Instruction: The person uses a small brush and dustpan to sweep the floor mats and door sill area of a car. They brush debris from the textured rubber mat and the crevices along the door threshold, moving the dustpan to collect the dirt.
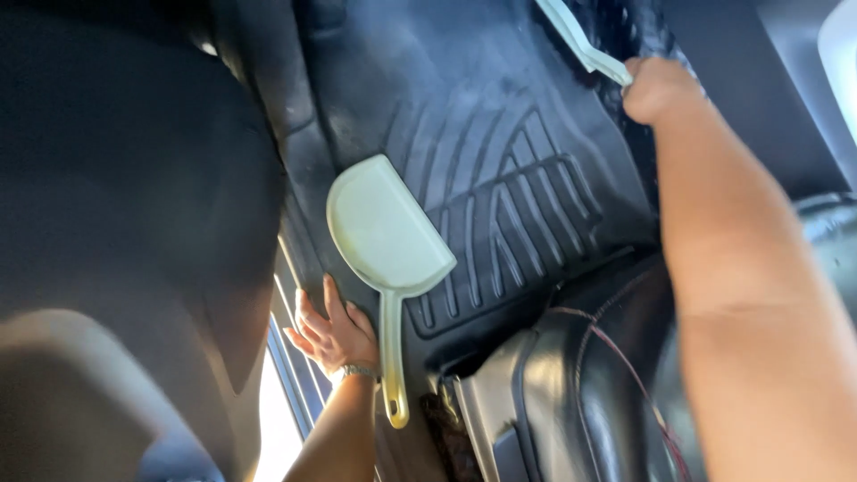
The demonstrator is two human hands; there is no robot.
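Observation:
A pale green plastic dustpan lies on the black ribbed rubber car floor mat, its handle pointing toward me. My left hand, a bracelet on its wrist, rests with fingers spread on the edge of the mat just left of the dustpan's handle and holds nothing. My right hand is stretched far forward at the upper right. It is closed on the handle of a pale green hand brush, whose head runs out of the top of the picture.
A dark car seat fills the left side. The door sill with bright daylight shows below my left hand. A black leather seat edge with red stitching sits at the lower right.

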